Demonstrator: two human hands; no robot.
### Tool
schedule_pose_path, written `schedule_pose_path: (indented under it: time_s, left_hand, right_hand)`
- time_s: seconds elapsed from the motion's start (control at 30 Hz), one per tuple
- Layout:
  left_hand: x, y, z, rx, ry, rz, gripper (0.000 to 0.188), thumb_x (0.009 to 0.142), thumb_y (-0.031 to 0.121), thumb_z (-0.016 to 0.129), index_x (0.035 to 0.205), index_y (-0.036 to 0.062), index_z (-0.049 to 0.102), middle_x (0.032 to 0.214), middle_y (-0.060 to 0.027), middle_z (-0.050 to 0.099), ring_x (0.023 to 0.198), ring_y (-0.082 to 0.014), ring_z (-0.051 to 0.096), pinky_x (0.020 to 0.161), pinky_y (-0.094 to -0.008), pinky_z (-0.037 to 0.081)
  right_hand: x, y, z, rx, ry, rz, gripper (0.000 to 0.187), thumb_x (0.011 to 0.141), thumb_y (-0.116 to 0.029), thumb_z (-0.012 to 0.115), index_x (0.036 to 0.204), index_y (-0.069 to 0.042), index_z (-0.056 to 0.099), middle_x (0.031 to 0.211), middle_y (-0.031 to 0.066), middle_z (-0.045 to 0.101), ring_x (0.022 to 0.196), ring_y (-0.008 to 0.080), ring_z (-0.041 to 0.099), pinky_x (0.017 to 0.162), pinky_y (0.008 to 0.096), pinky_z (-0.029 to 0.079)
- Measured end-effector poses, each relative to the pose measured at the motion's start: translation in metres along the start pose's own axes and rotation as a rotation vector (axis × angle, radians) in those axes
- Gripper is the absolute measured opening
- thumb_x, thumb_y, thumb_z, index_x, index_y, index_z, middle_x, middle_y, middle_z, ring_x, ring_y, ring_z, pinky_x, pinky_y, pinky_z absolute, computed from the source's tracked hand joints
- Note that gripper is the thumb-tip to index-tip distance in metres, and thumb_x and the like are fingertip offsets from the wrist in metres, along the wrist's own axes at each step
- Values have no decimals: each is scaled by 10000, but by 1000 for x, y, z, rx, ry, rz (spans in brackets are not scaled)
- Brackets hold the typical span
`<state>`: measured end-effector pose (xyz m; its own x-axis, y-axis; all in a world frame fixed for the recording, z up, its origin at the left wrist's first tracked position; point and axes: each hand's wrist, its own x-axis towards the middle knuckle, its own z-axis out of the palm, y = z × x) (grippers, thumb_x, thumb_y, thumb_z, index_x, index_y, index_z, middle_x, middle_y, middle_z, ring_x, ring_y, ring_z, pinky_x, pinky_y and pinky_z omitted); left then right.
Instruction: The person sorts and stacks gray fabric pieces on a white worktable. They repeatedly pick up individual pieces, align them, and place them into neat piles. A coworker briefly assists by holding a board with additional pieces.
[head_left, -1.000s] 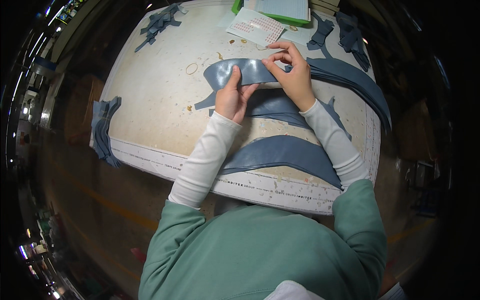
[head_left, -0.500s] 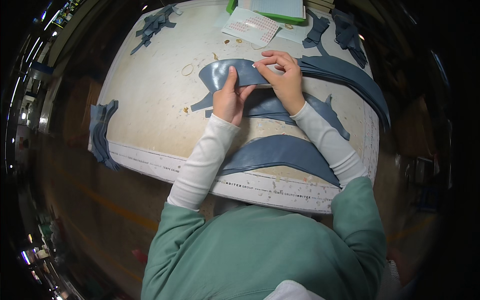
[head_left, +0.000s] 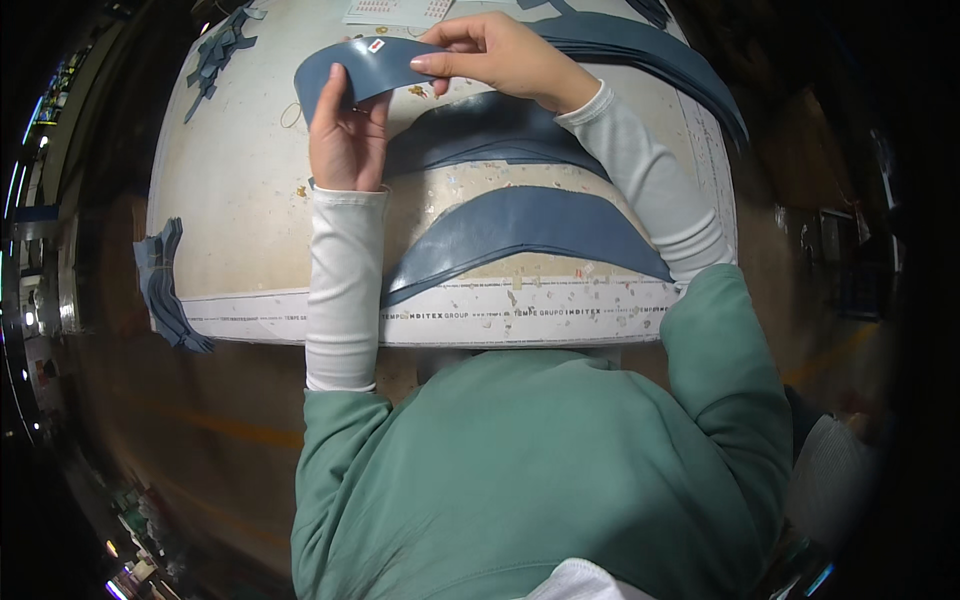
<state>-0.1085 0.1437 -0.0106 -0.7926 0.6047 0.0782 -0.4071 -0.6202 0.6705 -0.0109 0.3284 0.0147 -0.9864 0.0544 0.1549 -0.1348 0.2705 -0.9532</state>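
A curved blue leather-like piece [head_left: 385, 72] is held up over the far part of the table. My left hand [head_left: 347, 145] grips its left part, thumb on the front face and fingers behind. At the right end, my right hand [head_left: 510, 60] pinches the piece between thumb and fingers. A small white label with a red mark [head_left: 376, 46] lies on the piece near its upper edge. Below my hands is a stack of similar curved pieces [head_left: 490, 130], and closer to me another stack [head_left: 540, 225]. Behind my right hand a longer curved stack [head_left: 640, 45] reaches along the right side.
The white table [head_left: 240, 200] carries a bundle of blue strips [head_left: 165, 285] at its left edge and loose strips [head_left: 218, 55] at the far left. A printed label sheet [head_left: 400, 10] lies at the far edge. Near the held piece is a rubber band [head_left: 291, 115].
The label has gone from my right fingertips onto the blue piece, and my right hand now grips the piece's right end. The whole view has shifted, with the table appearing higher.
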Motion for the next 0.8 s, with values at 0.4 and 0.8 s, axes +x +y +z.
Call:
schedule_pose_path:
  time_s: [0.4,0.8]
  left_hand:
    - [17,22,-15,86,50,37,191,912,102,621,1030,-45,592,1043,-116,640,981,-227,637,930,-350,542]
    - [59,11,-90,538,304,89,604,890,108,621,1408,50,315,1338,-187,431,1111,-257,563,829,-354,550]
  right_hand:
    - [-90,-20,-69,-115,359,-18,137,898,-117,648,909,18,664,716,8,632,650,65,584,616,211,467]
    - [-140,29,-40,-903,307,7,406,791,-229,708,1161,-78,633,985,145,656,976,304,594,919,353,456]
